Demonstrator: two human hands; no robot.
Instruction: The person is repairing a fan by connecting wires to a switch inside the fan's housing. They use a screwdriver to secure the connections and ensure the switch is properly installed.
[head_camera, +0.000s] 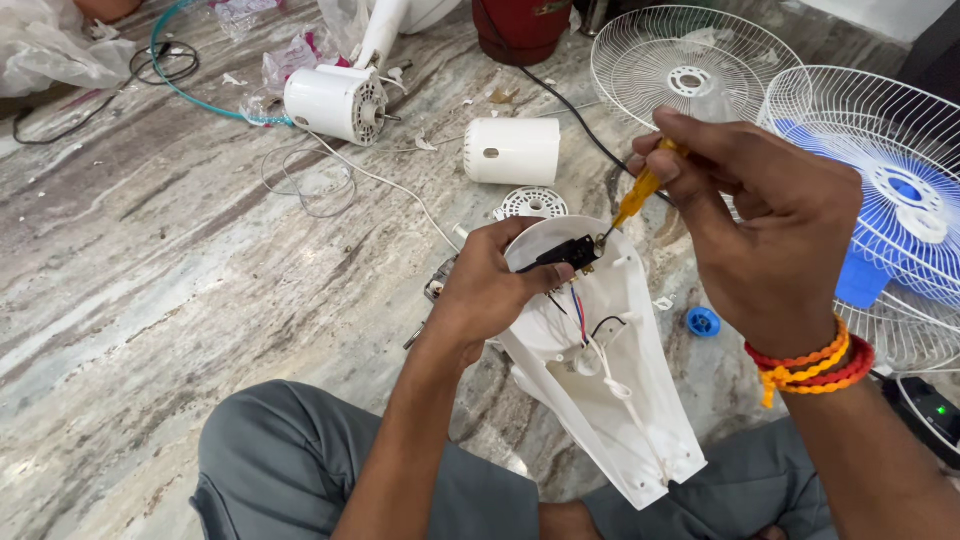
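My left hand (490, 285) grips the upper rim of a white plastic fan base housing (615, 400) and pins a small black switch part (565, 255) with thin coloured wires inside it. My right hand (765, 225) holds a yellow-handled screwdriver (640, 192), its tip touching the right end of the black switch part. Orange and red bead bracelets sit on my right wrist. A white cord runs down inside the housing.
On the marble floor lie a white fan motor (338, 102), a white motor cover (512, 151), a round vented cap (533, 203), a blue knob (703, 321), two white fan grilles (690, 60), a blue fan blade (900, 215), cables and plastic bags.
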